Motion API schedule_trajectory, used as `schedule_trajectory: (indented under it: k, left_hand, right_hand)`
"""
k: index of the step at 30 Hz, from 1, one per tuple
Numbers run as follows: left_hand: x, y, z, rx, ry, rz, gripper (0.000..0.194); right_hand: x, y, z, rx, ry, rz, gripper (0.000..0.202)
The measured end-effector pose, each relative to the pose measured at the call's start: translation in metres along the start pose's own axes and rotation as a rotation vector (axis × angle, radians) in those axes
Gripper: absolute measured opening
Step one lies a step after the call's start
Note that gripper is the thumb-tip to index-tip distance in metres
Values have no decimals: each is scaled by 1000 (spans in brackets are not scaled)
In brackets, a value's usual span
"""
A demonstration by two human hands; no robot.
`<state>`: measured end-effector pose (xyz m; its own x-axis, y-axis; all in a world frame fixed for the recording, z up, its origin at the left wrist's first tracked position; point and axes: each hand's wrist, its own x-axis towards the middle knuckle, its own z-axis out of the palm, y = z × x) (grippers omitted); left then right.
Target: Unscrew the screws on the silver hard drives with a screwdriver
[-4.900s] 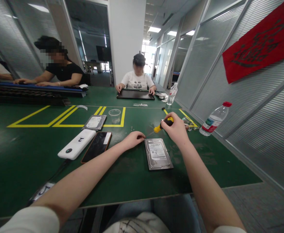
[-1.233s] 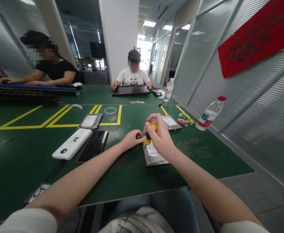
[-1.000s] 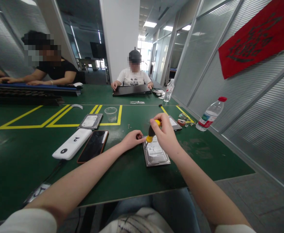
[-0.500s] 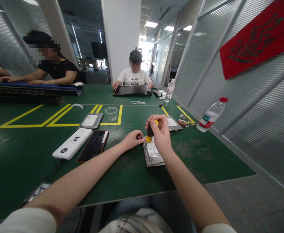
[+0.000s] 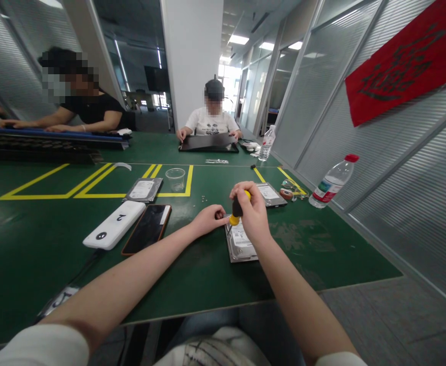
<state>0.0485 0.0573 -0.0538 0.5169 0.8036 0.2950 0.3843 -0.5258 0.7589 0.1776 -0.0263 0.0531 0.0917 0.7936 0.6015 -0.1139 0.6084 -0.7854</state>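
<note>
A hard drive lies on the green table in front of me, its label side up. My right hand is wrapped round the black and yellow handle of a screwdriver, whose tip points down at the drive's upper left part. My left hand rests at the drive's upper left edge, fingers curled and thumb towards the screwdriver tip. Whether its fingers pinch anything is too small to tell. Several tiny screws lie beyond my left hand.
Left are a phone, a white power bank, another drive and a clear cup. Right are a third drive, a tape roll and a bottle. Two people sit across, one handling a dark panel.
</note>
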Motion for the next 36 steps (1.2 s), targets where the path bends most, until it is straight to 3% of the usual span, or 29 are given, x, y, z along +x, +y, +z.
schedule_trajectory:
  k: [3, 7, 10, 13, 16, 20, 29, 33, 36]
  left_hand:
    - [0, 0, 0, 0, -1, -6, 20]
    - [0, 0, 0, 3, 4, -10, 21]
    - [-1, 2, 0, 5, 6, -7, 19]
    - [-2, 3, -1, 6, 2, -4, 15]
    - [-1, 2, -2, 7, -4, -5, 14]
    - [0, 1, -1, 11, -7, -12, 15]
    - [-1, 3, -3, 18, -7, -8, 14]
    - [-1, 4, -2, 28, -2, -6, 16]
    - [-2, 6, -3, 34, 11, -5, 18]
  right_hand:
    - [4, 3, -3, -39, 20, 26, 31]
    - [0, 6, 2, 118, 80, 52, 28]
    - [-7, 4, 6, 132, 60, -12, 31]
    - [-7, 2, 5, 2, 58, -81, 28]
    - [-4, 3, 2, -26, 14, -12, 25]
    - [-3, 8, 3, 207, 18, 94, 30]
    - [-8, 9, 5, 91, 11, 57, 26]
    - [-8, 14, 6, 178, 52, 84, 35]
    - [-12, 12, 7, 216, 40, 58, 30]
